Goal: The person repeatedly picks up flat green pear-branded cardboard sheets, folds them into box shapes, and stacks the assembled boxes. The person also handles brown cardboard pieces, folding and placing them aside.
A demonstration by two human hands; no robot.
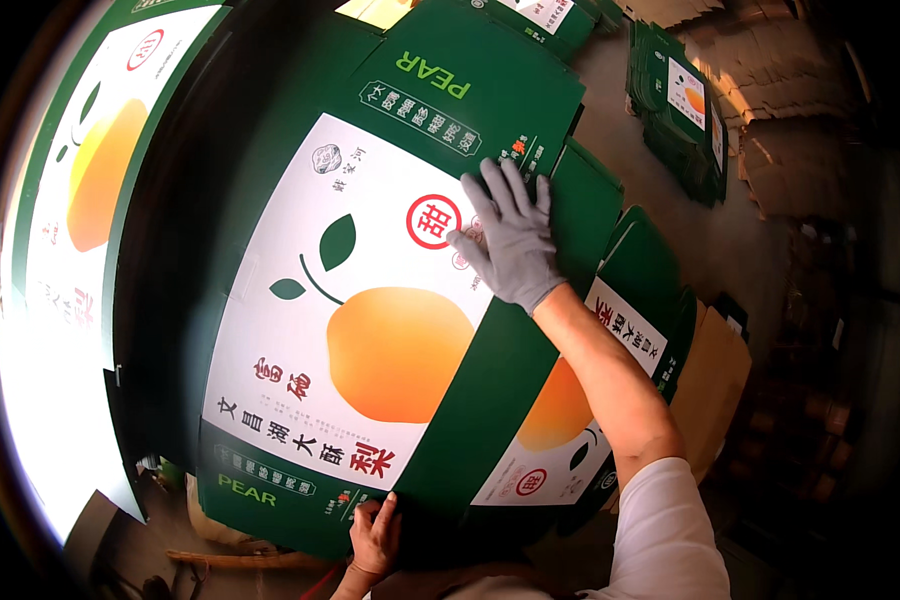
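A large flat printed carton sheet (pixel 440 465), green with a white panel and an orange-yellow pear picture, spreads out before me. My right hand (pixel 510 235), in a grey glove, lies flat on it near the panel's far right corner, fingers spread. At the near edge, my bare left hand (pixel 375 535) has its fingers curled and closed on the carton sheet. The underside of that grip is hidden. To the right, the sheet's second pear panel (pixel 550 410) is partly covered by my right forearm.
Along the left rises another green-and-white printed sheet (pixel 100 190), brightly lit. Flat green cartons (pixel 660 120) are stacked on the floor at the far right, beside piles of brown cardboard (pixel 785 65). A wooden bar (pixel 240 560) shows below the near edge.
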